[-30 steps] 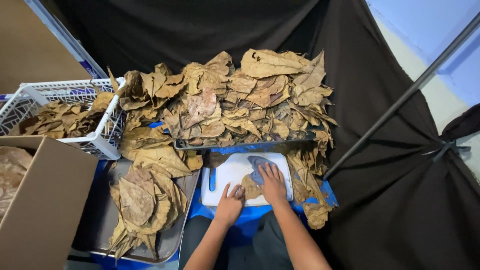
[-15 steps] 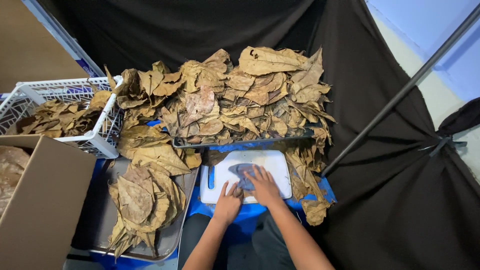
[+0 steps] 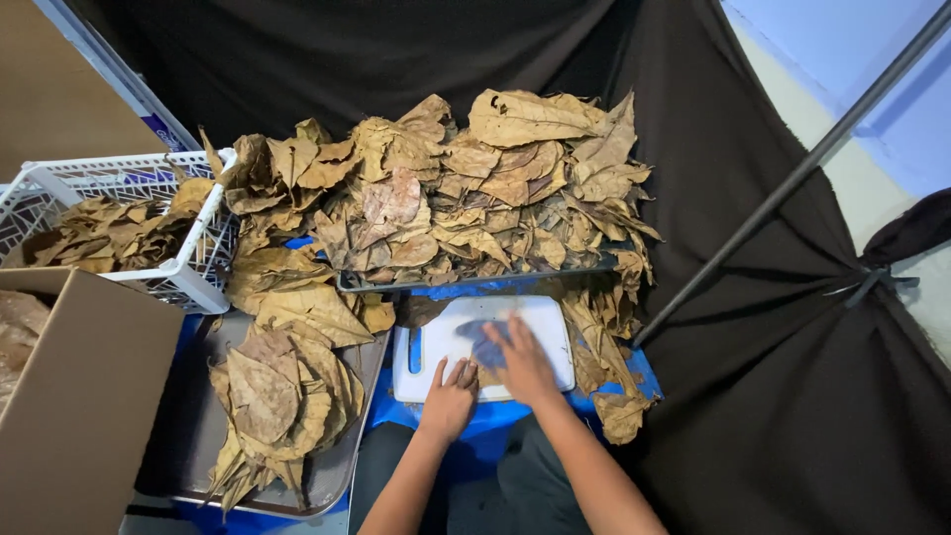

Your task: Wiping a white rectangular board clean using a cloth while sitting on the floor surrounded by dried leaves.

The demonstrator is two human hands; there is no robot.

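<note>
Head view, looking down: a small blue-grey cloth (image 3: 482, 342) lies on the white rectangular plastic cutting board (image 3: 535, 327), which sits on the blue-covered table (image 3: 495, 416) just in front of the person. The right hand (image 3: 523, 363) presses flat on the cloth, fingers spread and pointing up the board, covering its near edge. The left hand (image 3: 451, 399) rests open at the board's near edge, fingertips on what looks like a dry brown leaf, though blur and the fingers hide most of it; it grips nothing.

Behind the board, a long dark metal tray (image 3: 475, 280) carries a high heap of dry brown leaves (image 3: 475, 188), some spilling over its right end down toward the table's corner. Left of the board, a grey metal tray (image 3: 188, 436) holds a neater stack of flattened brown leaves (image 3: 282, 391). Farther left stands a white plastic lattice basket (image 3: 59, 183) with more leaves in it, and below that an open brown cardboard box (image 3: 69, 416). Black cloth drapes (image 3: 792, 396) hang all around.
</note>
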